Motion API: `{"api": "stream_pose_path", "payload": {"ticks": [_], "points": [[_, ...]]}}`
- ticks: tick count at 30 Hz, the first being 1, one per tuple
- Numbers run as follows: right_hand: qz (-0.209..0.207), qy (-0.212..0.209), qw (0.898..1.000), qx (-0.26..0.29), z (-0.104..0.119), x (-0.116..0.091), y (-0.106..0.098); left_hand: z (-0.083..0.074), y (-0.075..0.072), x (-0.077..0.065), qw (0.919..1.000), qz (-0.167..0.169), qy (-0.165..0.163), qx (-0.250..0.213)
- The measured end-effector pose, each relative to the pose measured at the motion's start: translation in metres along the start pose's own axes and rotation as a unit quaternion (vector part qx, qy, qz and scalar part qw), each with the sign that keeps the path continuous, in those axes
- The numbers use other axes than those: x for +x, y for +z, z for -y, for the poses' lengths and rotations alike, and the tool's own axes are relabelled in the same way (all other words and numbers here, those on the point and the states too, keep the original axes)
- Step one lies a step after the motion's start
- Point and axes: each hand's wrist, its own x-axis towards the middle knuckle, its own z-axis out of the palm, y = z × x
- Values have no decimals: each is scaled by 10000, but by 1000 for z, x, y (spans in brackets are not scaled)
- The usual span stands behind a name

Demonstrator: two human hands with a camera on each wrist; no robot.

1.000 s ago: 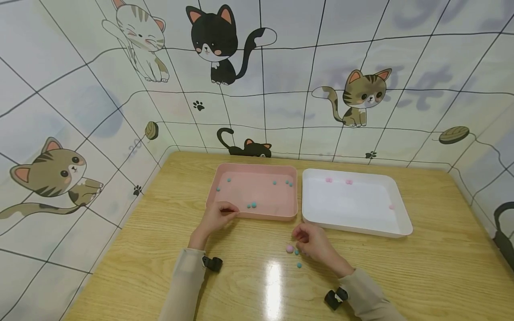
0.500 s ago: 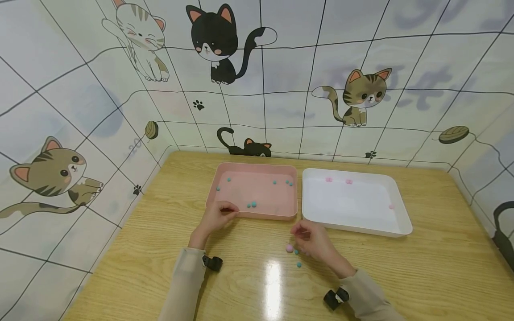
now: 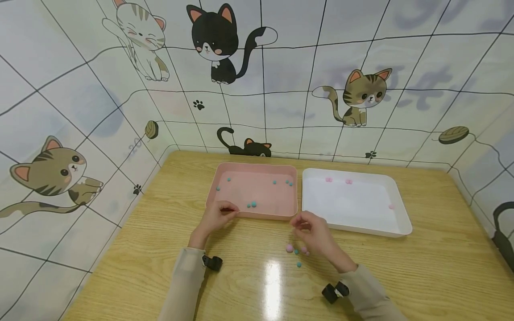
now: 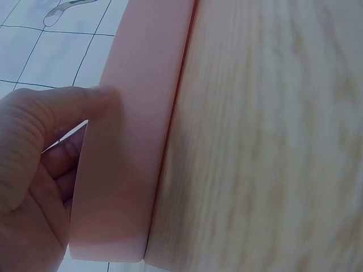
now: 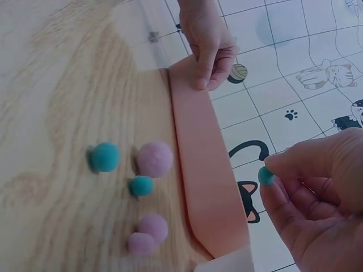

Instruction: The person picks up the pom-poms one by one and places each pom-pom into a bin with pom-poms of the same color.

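My left hand (image 3: 218, 216) grips the near wall of the pink tray (image 3: 267, 216), with the thumb outside and the fingers over the rim in the left wrist view. Between the thumb and a fingertip of my right hand (image 3: 315, 234), a small teal pom-pom (image 5: 266, 175) is pinched, raised near the tray's front right corner. Below that hand, on the wooden table (image 3: 241, 276), lie a large pink pom-pom (image 5: 155, 159), two teal pom-poms (image 5: 105, 157) and two smaller pink pom-poms (image 5: 152, 228). Several teal pom-poms (image 3: 254, 204) are scattered inside the pink tray.
Right of the pink tray stands a white tray (image 3: 349, 205) with a few pink pom-poms (image 3: 349, 182) in it. A wall covering (image 3: 289, 107) with cat drawings rises behind the table. Something black (image 3: 503, 240) shows at the far right edge.
My right hand has moved slightly forward, away from the loose pom-poms toward the trays, uncovering two pink ones on the table. The left hand has stayed on the pink tray.
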Motion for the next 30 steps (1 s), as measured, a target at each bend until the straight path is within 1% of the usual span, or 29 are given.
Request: {"api": "stream_pose_path", "payload": {"ticks": [4,7,11,15,21,26,30], "points": [[-91,-210,9997,-38,2,4,-2,-1,0,0,10000,15,-59,-1],[-165,-281,9994,-72,4,7,-4,-2,-1,0,9999,68,-97,-60],[-249,-200,9995,-84,8,10,-6,-3,-2,1,9998,86,-105,-108],[-272,-78,9995,-104,11,12,-6,-4,-2,0,9999,49,-115,-62],[-399,-152,9989,-172,14,17,-7,-4,-1,0,10000,33,-85,-9],[-515,-67,9986,-124,17,23,-11,-5,-1,1,9997,65,-204,-81],[-578,-73,9983,-72,19,28,-14,20,5,2,9996,19,-249,-99]]}}
